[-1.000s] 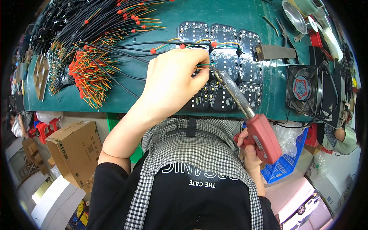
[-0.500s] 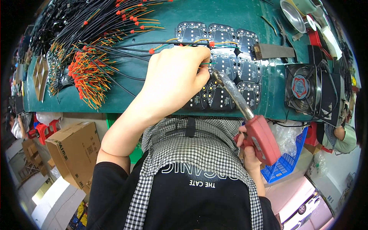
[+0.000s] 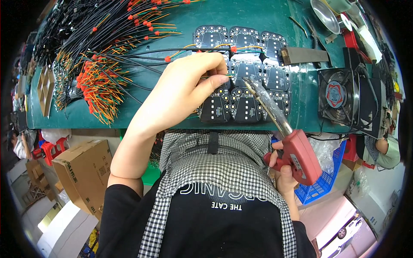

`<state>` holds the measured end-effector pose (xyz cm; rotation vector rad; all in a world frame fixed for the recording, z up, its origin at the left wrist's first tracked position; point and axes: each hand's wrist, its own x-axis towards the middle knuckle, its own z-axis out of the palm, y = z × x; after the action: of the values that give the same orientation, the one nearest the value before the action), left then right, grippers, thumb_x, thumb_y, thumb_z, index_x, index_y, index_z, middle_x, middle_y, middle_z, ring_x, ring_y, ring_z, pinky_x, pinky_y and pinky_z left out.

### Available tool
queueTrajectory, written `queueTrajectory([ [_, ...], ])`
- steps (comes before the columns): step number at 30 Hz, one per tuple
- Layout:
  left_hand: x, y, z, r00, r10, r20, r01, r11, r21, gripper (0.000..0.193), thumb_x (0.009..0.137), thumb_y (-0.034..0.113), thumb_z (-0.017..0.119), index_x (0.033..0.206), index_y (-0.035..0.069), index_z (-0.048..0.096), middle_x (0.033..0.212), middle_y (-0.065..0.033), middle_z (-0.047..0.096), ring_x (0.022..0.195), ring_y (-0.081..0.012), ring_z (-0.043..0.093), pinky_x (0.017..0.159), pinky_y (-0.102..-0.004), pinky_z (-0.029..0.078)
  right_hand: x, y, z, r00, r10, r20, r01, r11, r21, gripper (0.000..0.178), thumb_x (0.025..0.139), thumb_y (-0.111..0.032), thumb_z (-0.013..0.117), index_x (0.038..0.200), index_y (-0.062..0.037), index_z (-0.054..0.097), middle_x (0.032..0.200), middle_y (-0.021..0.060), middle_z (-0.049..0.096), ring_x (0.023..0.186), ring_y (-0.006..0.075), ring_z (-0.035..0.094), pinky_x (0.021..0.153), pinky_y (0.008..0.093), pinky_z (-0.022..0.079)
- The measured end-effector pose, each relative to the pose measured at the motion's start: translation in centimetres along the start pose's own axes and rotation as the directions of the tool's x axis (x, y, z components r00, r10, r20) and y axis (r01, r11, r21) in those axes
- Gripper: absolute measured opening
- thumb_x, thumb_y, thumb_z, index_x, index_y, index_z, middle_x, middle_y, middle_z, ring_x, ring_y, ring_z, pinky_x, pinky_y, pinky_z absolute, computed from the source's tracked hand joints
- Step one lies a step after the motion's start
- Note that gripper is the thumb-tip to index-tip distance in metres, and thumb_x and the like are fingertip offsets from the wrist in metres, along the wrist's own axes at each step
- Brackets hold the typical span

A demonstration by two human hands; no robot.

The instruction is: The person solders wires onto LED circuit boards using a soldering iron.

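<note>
My left hand (image 3: 174, 92) reaches over the circuit boards, thumb and forefinger pinched on a thin wire (image 3: 231, 75) whose greenish end pokes past the fingertips. Most of that wire is hidden by the hand. In my right hand (image 3: 284, 174) is a red soldering gun (image 3: 301, 157), held by its grip. Its long wrapped barrel slants up and left, the tip over the middle of the panel, a little right of my left fingertips. The black circuit boards (image 3: 246, 107) lie in a grid of joined rounded panels with small square LEDs. Black cables (image 3: 165, 50) with red connectors lie across the upper boards.
A bundle of wires with orange ends (image 3: 101, 94) spreads at left, below black cables (image 3: 86, 36). Right of the boards are a flat metal bar (image 3: 305, 56), a fan (image 3: 337, 96) and a metal bowl (image 3: 325, 16). Below the table stand a cardboard box (image 3: 84, 172) and a blue basket (image 3: 329, 182).
My left fingertips have drawn left, opening a gap from the soldering tip. The soldering gun has shifted slightly right. Its grip remains in my right hand.
</note>
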<state>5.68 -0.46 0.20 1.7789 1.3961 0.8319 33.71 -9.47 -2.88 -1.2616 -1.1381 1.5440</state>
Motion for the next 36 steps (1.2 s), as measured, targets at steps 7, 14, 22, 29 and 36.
queueTrajectory([
  [7,0.2,-0.4,0.7,0.950,0.229,-0.210,-0.185,0.960,0.209,0.008,0.076,0.004,0.068,0.081,0.000,0.064,0.074,-0.0033,0.057,0.069,-0.0150,0.048,0.063,-0.0268,0.040,0.2,-0.3,0.2,1.000,0.007,-0.019,-0.007,1.000,0.011,0.084,0.073,-0.055,0.073,0.128,0.0023,0.043,0.108,0.0166,0.056,0.062,0.0133,0.054,0.043,0.0204,0.039],
  [14,-0.2,0.0,1.1,0.982,0.106,-0.155,-0.062,0.961,0.268,0.008,0.071,0.006,0.071,0.075,0.007,0.064,0.068,0.0001,0.054,0.071,-0.0152,0.049,0.071,-0.0291,0.036,0.4,-0.1,0.3,0.998,-0.057,-0.005,0.057,0.998,-0.012,0.079,0.076,-0.053,0.070,0.126,0.0023,0.044,0.104,0.0167,0.058,0.061,0.0136,0.053,0.053,0.0242,0.042],
  [22,-0.1,0.2,1.9,0.984,0.114,-0.138,-0.052,0.920,0.389,0.007,0.074,0.011,0.067,0.076,0.009,0.060,0.071,-0.0005,0.054,0.075,-0.0189,0.049,0.075,-0.0319,0.033,0.4,1.0,-0.9,0.999,-0.027,0.041,0.024,0.998,0.060,0.084,0.069,-0.039,0.082,0.128,0.0067,0.044,0.092,0.0118,0.065,0.065,0.0113,0.059,0.060,0.0215,0.048],
  [29,-0.1,0.2,1.9,0.981,0.127,-0.144,-0.061,0.917,0.393,0.007,0.075,0.011,0.066,0.076,0.009,0.060,0.071,-0.0010,0.054,0.075,-0.0190,0.049,0.076,-0.0320,0.033,0.2,1.5,-1.1,0.999,0.025,0.019,-0.026,0.999,0.034,0.085,0.068,-0.039,0.083,0.128,0.0077,0.044,0.085,0.0085,0.063,0.065,0.0108,0.059,0.061,0.0222,0.049],
  [36,0.4,0.4,1.7,0.980,0.178,-0.095,-0.117,0.885,0.450,0.009,0.074,0.010,0.065,0.075,0.008,0.056,0.070,-0.0020,0.051,0.071,-0.0201,0.049,0.074,-0.0324,0.034,0.1,2.4,-1.7,0.991,-0.121,0.051,0.127,0.982,-0.142,0.080,0.071,-0.040,0.080,0.125,0.0094,0.047,0.077,0.0055,0.065,0.062,0.0102,0.060,0.064,0.0245,0.050],
])
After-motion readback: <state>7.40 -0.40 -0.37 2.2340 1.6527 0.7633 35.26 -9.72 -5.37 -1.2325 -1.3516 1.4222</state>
